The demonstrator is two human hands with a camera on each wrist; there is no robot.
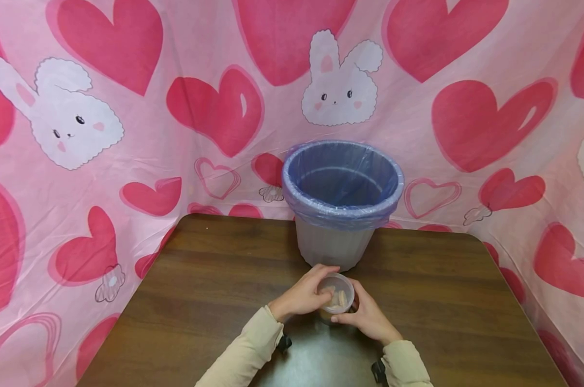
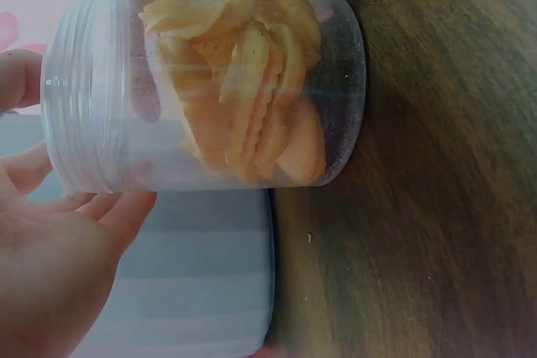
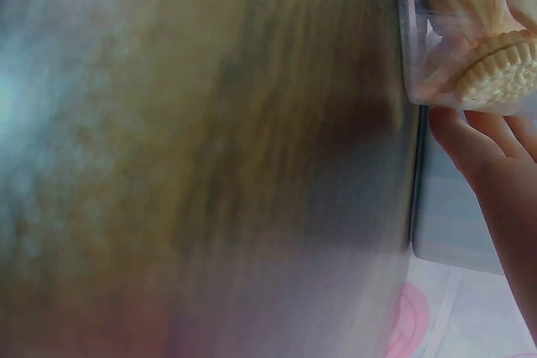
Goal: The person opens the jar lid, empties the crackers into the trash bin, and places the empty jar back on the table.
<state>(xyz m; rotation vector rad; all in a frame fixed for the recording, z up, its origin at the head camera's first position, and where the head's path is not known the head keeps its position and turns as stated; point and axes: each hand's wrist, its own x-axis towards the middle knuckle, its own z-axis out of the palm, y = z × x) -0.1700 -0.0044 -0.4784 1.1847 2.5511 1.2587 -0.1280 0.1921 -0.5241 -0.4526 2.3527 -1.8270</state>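
A clear plastic jar (image 1: 345,283) without a lid stands upright between my hands, holding pale biscuits (image 2: 243,90) with ridged edges. My left hand (image 1: 304,293) grips the jar's rim from the left, its thumb over the mouth and its fingers at the far side. From the right, my right hand (image 1: 369,314) holds the jar with thumb in front and fingers curled round the back. Threads ring the jar's neck in the left wrist view. One round biscuit (image 3: 503,71) shows against the wall in the right wrist view. Whether the base touches the table cannot be told.
Just behind the jar stands a pale waste bin (image 1: 333,247) lined with a blue-purple bag (image 1: 342,212). Everything rests on a dark wooden table (image 1: 224,269). A pink cloth (image 1: 272,123) with hearts and rabbits hangs round the back and sides. Small crumbs (image 2: 309,238) lie near the jar.
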